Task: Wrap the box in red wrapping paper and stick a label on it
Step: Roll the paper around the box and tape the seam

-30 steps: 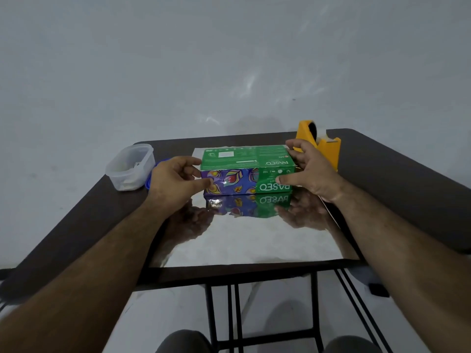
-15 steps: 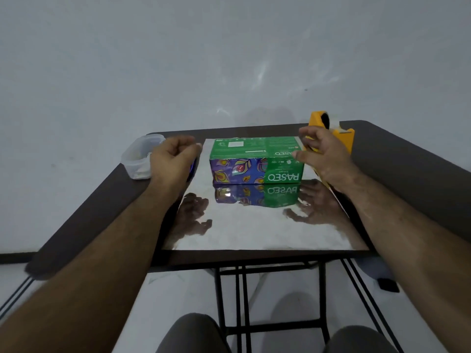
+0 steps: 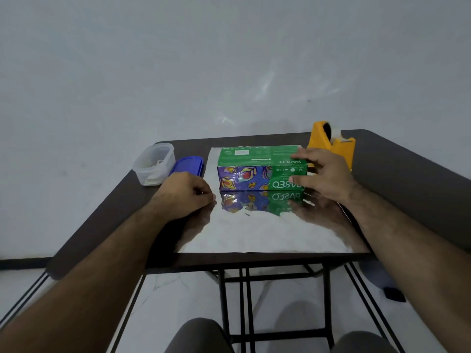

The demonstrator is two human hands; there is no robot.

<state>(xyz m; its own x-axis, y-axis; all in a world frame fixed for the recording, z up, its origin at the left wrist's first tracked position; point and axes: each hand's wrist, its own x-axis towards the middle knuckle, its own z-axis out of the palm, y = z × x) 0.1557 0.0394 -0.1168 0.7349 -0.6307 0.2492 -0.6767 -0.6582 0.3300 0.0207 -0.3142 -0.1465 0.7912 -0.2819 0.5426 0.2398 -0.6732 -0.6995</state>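
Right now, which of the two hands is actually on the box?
The right hand: its fingers lie on the green end of the box, top and front. The left hand rests curled on the shiny wrapping paper, apart from the box.

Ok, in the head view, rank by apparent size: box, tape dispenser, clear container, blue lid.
1. box
2. tape dispenser
3. clear container, close to the dispenser, so that pair is unsure
4. blue lid, partly hidden by the left hand
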